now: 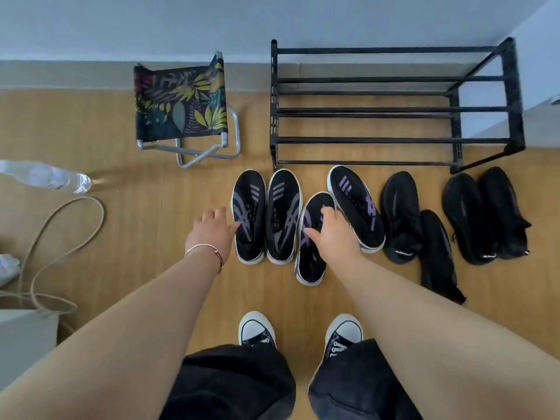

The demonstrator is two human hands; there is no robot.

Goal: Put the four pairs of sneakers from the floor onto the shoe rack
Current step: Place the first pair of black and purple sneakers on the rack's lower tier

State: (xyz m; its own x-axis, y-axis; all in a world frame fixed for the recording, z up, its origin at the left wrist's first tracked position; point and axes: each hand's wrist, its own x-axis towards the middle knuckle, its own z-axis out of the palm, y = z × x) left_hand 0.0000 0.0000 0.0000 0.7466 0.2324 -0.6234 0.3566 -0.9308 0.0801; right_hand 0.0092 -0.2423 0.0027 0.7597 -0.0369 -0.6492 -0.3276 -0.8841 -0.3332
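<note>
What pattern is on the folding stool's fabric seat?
The folding stool has a black seat printed with yellow, green and teal leaves, seen in the head view.

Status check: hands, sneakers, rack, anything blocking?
Left hand open, at the leftmost sneaker. Right hand open on the purple-striped sneaker. All four pairs on floor; shoe rack holds none. Nothing in the way.

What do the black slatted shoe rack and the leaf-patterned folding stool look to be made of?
The black slatted shoe rack looks like matte plastic or painted metal; its thin dull bars leave that open. The leaf-patterned folding stool has a printed fabric seat on shiny silver tubing, likely metal.
</note>
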